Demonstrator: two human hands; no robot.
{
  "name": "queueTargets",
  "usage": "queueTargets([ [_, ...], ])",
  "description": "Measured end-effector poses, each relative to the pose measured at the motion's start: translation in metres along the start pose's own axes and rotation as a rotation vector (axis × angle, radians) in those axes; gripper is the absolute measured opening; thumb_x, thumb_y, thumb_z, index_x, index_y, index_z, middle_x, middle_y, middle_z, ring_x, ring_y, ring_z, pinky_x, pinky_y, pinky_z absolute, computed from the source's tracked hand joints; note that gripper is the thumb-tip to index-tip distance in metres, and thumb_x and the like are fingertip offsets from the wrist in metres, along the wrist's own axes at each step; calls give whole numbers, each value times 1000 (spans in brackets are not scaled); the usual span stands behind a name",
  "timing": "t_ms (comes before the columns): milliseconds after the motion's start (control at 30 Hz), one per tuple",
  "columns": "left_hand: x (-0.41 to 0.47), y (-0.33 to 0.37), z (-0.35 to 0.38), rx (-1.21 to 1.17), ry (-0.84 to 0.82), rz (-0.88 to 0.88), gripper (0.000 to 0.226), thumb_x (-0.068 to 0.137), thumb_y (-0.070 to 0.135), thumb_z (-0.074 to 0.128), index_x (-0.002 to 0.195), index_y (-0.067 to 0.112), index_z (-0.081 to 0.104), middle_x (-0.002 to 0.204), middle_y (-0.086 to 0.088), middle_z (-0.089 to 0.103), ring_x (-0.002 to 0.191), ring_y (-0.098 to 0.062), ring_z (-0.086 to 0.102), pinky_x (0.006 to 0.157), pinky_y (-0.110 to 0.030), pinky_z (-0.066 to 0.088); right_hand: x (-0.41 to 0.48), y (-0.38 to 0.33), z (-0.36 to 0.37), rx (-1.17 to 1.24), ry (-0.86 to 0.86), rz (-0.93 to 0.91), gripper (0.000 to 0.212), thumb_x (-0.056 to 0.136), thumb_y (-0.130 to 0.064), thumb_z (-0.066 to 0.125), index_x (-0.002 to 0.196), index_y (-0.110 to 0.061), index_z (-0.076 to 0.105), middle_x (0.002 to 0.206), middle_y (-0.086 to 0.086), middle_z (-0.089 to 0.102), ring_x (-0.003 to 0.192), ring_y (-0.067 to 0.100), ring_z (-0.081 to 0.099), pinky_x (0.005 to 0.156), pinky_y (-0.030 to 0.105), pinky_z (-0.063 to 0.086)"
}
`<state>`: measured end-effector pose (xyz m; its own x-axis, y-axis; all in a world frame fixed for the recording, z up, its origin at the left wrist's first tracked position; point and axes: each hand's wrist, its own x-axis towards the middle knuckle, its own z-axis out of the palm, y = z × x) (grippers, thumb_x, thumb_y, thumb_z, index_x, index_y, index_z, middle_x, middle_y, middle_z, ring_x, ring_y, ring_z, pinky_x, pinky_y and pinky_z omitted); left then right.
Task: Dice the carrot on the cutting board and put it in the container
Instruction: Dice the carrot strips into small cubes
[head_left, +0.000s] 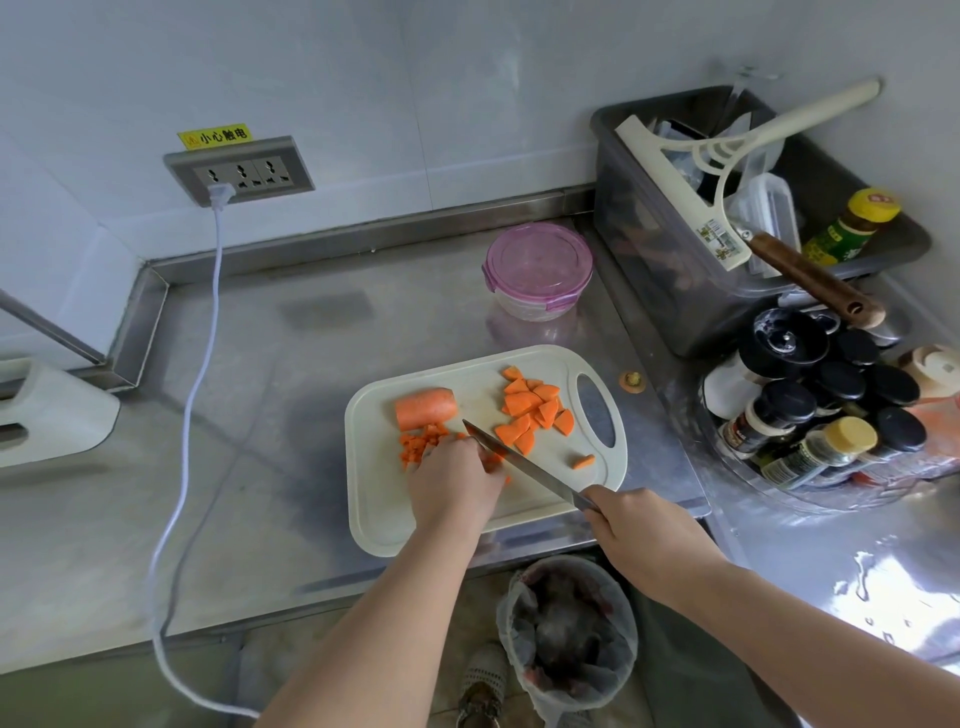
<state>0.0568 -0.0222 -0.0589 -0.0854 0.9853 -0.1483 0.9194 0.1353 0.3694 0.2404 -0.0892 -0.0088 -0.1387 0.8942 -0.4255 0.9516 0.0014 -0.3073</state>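
A pale cutting board (384, 514) lies at the steel counter's front edge. On it sit a whole carrot chunk (425, 408), a pile of half-moon carrot slices (535, 410), one stray stick (584, 461) and small carrot dice (418, 446). My left hand (453, 480) rests curled over carrot pieces beside the dice, hiding what lies under it. My right hand (631, 522) grips the knife (519, 460) by its handle, the blade slanting against my left fingers. A round container with a pink lid (539, 269) stands closed behind the board.
A grey tub (649, 244) with utensils and a bottle stands at the back right. A spice rack (810, 410) sits right of the board. A white cord (192, 395) runs from the wall socket over the counter. A lined bin (569, 629) stands on the floor below.
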Motion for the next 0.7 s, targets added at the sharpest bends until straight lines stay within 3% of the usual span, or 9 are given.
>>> queueTargets([
  [267, 1, 0, 2, 34, -1, 22, 25, 86, 46, 58, 78, 26, 71, 76, 10, 68, 76, -13, 63, 70, -30, 49, 2, -2, 2, -22, -43, 5, 25, 103, -26, 30, 117, -20, 50, 79, -2, 52, 71, 24, 54, 61, 30, 42],
  [400, 2, -1, 4, 42, -11, 31, 27, 87, 48, 58, 78, 26, 72, 75, 10, 69, 72, -10, 63, 70, -33, 54, 5, -2, 3, -29, -70, 11, 22, 102, -22, 33, 117, -19, 49, 84, 0, 55, 79, 26, 62, 67, 35, 50],
  [533, 2, 0, 3, 63, -10, 53, 27, 88, 47, 58, 79, 26, 72, 75, 9, 69, 72, -11, 63, 69, -32, 53, 9, -1, 8, -72, -94, 25, 20, 101, -19, 37, 118, -20, 48, 93, 1, 59, 85, 24, 63, 66, 31, 48],
  [700, 1, -1, 3, 74, -19, 44, 27, 88, 47, 58, 76, 26, 71, 71, 9, 67, 69, -11, 61, 65, -30, 49, 10, -3, 15, -101, -118, 39, 23, 99, -13, 39, 120, -18, 47, 87, 0, 53, 75, 21, 58, 61, 29, 46],
])
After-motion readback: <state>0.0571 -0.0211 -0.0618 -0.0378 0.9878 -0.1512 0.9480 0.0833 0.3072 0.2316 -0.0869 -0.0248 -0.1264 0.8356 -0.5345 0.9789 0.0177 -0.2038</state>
